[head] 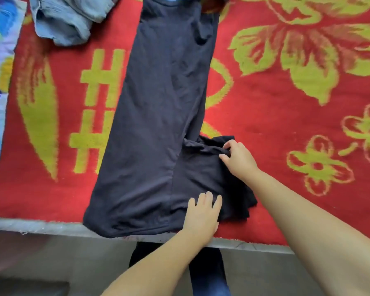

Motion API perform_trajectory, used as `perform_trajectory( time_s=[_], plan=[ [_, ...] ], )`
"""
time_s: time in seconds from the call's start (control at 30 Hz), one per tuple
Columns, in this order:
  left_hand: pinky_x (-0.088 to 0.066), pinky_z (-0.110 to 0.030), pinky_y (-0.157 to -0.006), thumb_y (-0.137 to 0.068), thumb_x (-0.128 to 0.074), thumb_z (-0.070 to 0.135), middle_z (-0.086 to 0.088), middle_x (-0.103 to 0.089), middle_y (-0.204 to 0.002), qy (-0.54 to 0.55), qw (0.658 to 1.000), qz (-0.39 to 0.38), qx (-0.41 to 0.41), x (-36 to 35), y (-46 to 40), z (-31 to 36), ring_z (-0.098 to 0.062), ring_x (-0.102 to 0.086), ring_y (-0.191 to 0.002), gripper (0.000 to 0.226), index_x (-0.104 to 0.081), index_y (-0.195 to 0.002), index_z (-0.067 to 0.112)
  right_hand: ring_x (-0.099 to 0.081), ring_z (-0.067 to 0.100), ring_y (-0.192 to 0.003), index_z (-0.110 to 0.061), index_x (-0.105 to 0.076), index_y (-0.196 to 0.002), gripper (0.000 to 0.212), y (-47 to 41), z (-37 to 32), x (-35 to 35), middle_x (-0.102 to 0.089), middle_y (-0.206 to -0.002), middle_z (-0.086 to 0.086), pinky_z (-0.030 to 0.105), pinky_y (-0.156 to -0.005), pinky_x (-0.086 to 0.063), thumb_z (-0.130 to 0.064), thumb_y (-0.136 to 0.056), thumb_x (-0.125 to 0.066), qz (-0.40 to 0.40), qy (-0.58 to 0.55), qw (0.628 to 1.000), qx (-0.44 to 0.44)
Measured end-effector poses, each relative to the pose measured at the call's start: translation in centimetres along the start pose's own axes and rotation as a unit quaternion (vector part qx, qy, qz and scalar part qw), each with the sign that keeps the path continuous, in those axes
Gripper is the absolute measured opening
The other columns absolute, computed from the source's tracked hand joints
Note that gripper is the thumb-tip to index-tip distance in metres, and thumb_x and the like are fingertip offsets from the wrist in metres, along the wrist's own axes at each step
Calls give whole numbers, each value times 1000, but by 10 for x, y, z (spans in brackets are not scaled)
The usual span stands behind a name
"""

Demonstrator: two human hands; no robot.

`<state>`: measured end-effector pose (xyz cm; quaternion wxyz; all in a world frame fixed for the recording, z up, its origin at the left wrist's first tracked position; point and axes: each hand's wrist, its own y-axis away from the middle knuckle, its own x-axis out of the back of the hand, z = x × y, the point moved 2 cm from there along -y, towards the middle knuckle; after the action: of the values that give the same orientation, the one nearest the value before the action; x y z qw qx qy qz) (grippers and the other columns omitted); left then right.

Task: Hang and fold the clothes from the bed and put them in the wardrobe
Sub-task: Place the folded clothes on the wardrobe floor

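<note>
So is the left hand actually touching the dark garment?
Touching. The head view shows the left hand lying flat, fingers straight, on the dark garment.

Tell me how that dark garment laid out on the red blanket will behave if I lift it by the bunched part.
The dark garment looks thin and creased, so it will probably hang limp. The right hand pinches a bunch that crumples easily; the rest would likely trail. The fuzzy red blanket may drag on it while the left hand lies flat.
</note>
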<state>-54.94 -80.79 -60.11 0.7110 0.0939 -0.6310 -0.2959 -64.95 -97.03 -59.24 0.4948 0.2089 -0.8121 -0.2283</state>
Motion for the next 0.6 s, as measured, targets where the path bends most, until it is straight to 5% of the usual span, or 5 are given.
perform_trajectory(
  time_s=[0.17,0.27,0.3,0.43,0.6],
  plan=[
    [-27,-23,-48,-47,-86,18,6,-47,-64,53,993,103,-29,-3,-4,-8,-17,-46,-55,30,-63,-65,25,-51,26,-83,-16,-47,-93,8,-2,2,19,-56,-89,3,29,-66,-29,-18,-94,-54,-9,-84,996,42],
    [-40,-21,-44,-63,-80,22,8,-53,-69,117,983,140,-37,-4,1,-4,-13,-53,-56,17,-68,-74,25,-50,25,-78,-13,-45,-98,4,4,2,26,-57,-85,4,31,-66,-31,-15,-97,-49,38,-131,989,51],
    [-45,-21,-47,-67,-77,30,7,-57,-75,124,982,141,-35,-6,4,1,-13,-56,-60,21,-70,-86,24,-51,26,-83,-12,-47,-102,6,3,5,24,-59,-93,6,32,-69,-34,-14,-97,-48,57,-136,988,42],
    [-52,-27,-69,-45,-86,51,-5,-60,-108,63,996,63,21,-16,9,21,-19,-59,-86,99,-52,-131,15,-49,33,-113,-7,-42,-133,42,1,19,14,-50,-123,16,39,-94,-39,-21,-95,-55,108,-115,987,-20],
    [-39,-30,-54,-46,-84,26,-2,-53,-87,41,995,70,66,-9,-12,28,-19,-47,-71,85,-59,-126,14,-48,35,-121,-6,-35,-136,62,9,18,-2,-52,-130,16,43,-95,-41,-41,-91,-59,33,-9,998,-53]
  ],
)
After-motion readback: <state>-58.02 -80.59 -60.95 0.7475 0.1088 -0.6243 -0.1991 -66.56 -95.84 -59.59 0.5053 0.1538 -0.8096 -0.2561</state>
